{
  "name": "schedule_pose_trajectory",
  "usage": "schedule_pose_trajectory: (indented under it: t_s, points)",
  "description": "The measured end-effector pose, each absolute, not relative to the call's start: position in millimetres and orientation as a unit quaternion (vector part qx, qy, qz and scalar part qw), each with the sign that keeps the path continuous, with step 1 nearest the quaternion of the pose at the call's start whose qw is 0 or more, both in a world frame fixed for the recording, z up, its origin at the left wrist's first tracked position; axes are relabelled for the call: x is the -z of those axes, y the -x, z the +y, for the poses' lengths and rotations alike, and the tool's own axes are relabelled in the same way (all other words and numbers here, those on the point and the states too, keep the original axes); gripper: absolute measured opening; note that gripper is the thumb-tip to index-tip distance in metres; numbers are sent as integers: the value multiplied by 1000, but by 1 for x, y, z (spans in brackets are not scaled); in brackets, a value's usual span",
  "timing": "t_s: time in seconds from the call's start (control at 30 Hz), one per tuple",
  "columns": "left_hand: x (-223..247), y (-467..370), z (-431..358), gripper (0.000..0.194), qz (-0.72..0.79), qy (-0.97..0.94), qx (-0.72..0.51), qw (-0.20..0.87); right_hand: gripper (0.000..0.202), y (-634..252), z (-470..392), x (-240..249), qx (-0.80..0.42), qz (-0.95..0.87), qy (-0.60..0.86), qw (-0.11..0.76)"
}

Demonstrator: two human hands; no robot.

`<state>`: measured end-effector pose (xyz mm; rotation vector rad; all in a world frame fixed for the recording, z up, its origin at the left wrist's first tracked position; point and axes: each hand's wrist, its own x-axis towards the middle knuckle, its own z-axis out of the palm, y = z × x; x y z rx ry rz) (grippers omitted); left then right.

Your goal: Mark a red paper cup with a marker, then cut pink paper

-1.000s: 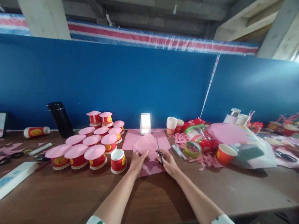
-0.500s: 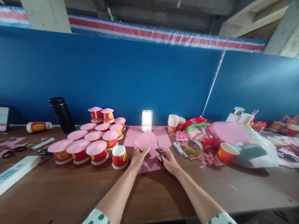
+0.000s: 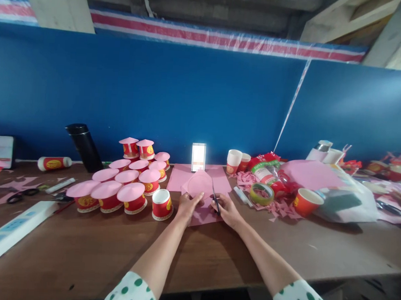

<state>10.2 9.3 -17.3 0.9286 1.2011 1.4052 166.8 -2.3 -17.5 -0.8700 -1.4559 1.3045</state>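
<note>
Between thumb and fingers, my left hand (image 3: pixel 188 206) pinches a piece of pink paper (image 3: pixel 200 184) with a round outline on it. My right hand (image 3: pixel 229 210) is closed round dark-handled scissors (image 3: pixel 216 201), whose blades point away from me along the paper's right edge. Whether the blades are cutting is too small to tell. Larger pink sheets (image 3: pixel 178 180) lie flat on the table beneath both hands. Left of my left hand stands an upside-down red paper cup (image 3: pixel 162 206) without a paper top. Several more red cups (image 3: pixel 132 204) with pink cone tops are grouped farther left.
A black flask (image 3: pixel 84 148), a white power strip (image 3: pixel 15 233) and another pair of scissors (image 3: pixel 23 195) are at left. On the right are a tape roll (image 3: pixel 261 194), a glue stick (image 3: pixel 241 195), pink scraps (image 3: pixel 281 207), an upright red cup (image 3: pixel 307 202) and a plastic bag (image 3: pixel 350 200).
The view has tilted slightly, so the table appears a little higher. Both hands keep their hold on the paper and scissors; the paper seems turned slightly.
</note>
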Motion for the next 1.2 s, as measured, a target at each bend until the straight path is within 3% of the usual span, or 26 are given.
schedule_pose_trajectory:
  t_s: [1.2]
  points:
    - [17,-12,10,38,472,-372,-604,523,40,-169,-2,18,-521,-604,382,467]
